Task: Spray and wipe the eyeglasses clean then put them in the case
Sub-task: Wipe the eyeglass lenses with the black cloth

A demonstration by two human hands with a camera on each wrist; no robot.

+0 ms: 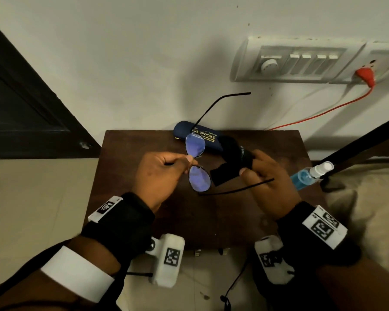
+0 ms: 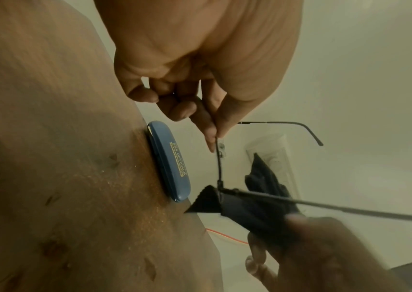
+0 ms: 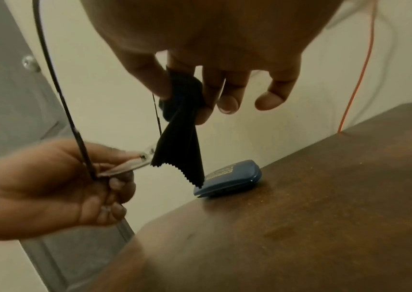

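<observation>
The left hand [image 1: 164, 169] pinches the eyeglasses [image 1: 197, 161] at the bridge above the desk [image 1: 211, 221] middle, the right hand [image 1: 265, 180] clutches the cloth [image 1: 230, 162], so hard wiping could seemingly twist the thin frame loose toward the closed case [image 1: 198, 136] at the far edge.

Eyeglasses [image 1: 195, 162]: thin dark wire frame, glossy lenses with violet sheen. Wiping cloth [image 1: 230, 163]: matt black fabric, zigzag-cut edge. Case [image 1: 199, 135]: smooth blue shell, gold print. Table [image 1: 211, 216]: dark wood, slight sheen. Spray bottle [image 1: 310, 175]: clear plastic.
</observation>
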